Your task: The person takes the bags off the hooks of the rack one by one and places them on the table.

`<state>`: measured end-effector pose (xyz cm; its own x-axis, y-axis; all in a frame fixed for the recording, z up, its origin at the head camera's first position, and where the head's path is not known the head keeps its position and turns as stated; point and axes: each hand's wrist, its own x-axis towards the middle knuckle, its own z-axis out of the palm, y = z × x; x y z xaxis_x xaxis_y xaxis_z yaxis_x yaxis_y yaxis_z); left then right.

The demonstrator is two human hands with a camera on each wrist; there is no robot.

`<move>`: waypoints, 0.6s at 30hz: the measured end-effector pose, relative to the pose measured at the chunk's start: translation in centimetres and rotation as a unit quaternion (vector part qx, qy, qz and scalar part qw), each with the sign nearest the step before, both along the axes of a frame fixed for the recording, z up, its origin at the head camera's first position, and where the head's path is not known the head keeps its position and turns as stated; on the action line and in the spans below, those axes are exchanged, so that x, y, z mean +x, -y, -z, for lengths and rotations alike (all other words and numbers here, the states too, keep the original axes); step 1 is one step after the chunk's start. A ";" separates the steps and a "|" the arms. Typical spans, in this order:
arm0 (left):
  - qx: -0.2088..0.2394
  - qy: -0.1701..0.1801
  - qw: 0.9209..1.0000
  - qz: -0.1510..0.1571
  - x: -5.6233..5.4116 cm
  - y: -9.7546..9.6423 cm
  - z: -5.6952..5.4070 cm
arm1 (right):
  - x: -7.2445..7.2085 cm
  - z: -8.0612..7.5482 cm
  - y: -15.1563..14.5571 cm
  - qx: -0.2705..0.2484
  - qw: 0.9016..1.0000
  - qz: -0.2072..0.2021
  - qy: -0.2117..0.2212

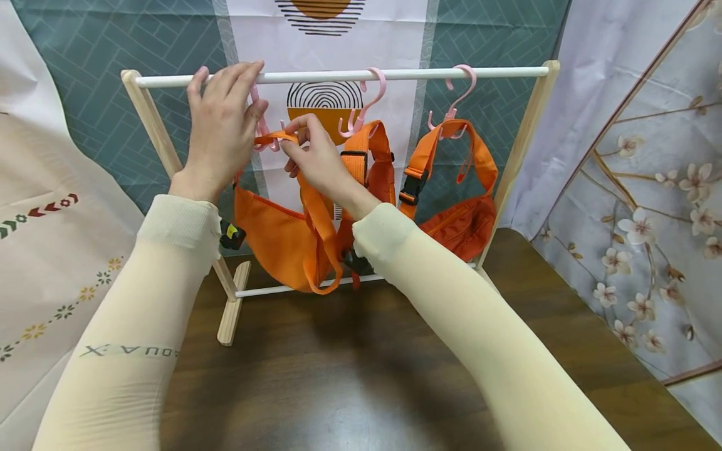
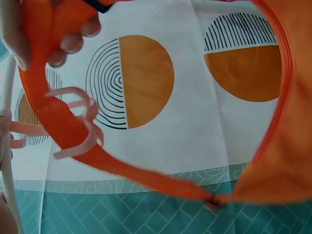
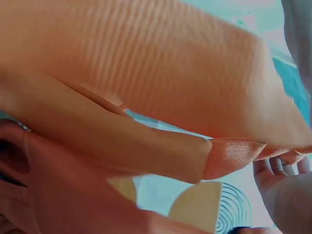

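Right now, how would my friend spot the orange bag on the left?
Find the wooden rack with its white bar. Toward its left end, see the orange bag. Unlike the middle bag and the right bag, it has its strap pinched by the right hand.

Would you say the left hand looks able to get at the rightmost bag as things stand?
Probably not: the right hand, holding an orange strap, and the middle bag lie between the left hand and the rightmost bag.

A dark brown, wood-grained surface (image 1: 338, 388) extends beneath and in front of the rack (image 1: 321, 77), whose pale wooden foot (image 1: 234, 307) rests directly on it.
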<state>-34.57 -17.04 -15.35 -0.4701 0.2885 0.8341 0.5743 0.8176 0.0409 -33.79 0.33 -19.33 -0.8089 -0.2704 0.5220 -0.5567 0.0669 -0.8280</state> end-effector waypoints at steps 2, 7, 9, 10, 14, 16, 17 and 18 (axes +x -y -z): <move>0.001 0.006 1.000 0.000 0.1 0.0 -0.2 | 0.2 -0.5 0.0 0.002 1.000 0.001 -0.001; 0.006 0.016 1.000 0.002 0.5 0.1 -0.5 | 0.6 -1.5 0.2 -0.008 1.000 -0.008 0.012; 0.009 0.021 1.000 0.002 0.6 0.1 -0.6 | 0.8 -1.6 0.2 -0.022 0.999 -0.017 0.019; 0.010 0.023 1.000 0.002 0.6 0.1 -0.7 | 0.8 -1.7 0.2 -0.031 0.999 -0.024 0.023; 0.014 0.030 0.999 0.000 0.7 0.0 -0.8 | 1.0 -1.9 0.0 -0.069 0.995 -0.046 0.055; 0.013 0.030 0.999 -0.002 0.7 0.0 -0.8 | 1.1 -2.0 -0.1 -0.087 0.992 -0.060 0.068; 0.013 0.031 0.999 -0.003 0.7 0.0 -0.9 | 1.1 -2.0 -0.1 -0.094 0.991 -0.065 0.074; 0.013 0.032 0.999 -0.003 0.7 0.0 -0.9 | 1.1 -2.1 -0.1 -0.100 0.989 -0.072 0.077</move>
